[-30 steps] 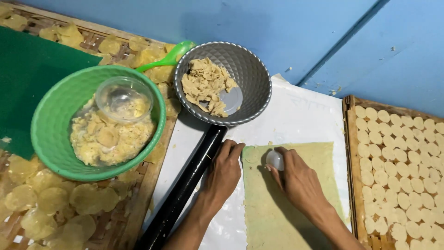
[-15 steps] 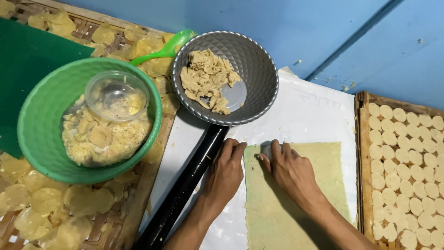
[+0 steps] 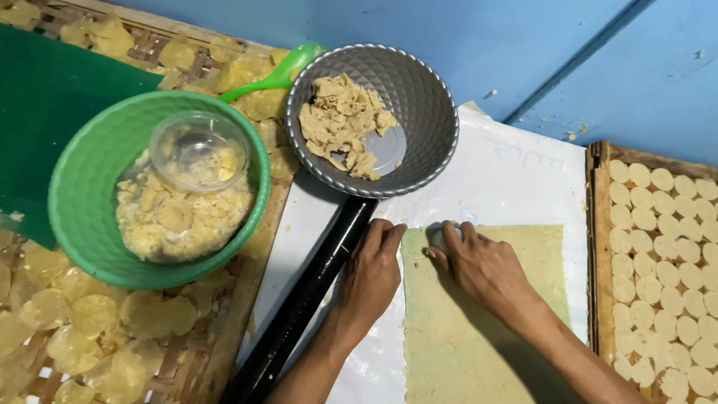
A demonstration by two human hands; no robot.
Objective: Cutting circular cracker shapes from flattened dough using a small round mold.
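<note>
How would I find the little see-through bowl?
Look left of the white sheet for the big green basin on the woven tray. The clear plastic bowl sits inside it, on the pale dough scraps. It alone is see-through; the neighbouring grey bowl is patterned.

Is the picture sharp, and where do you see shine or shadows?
Head view: sharp throughout, no motion blur on the left hand or right hand; soft glare on the black roller, the grey bowl's bare bottom and the white sheet; a dark shadow falls under the grey bowl and beside the right forearm on the dough sheet.
</note>
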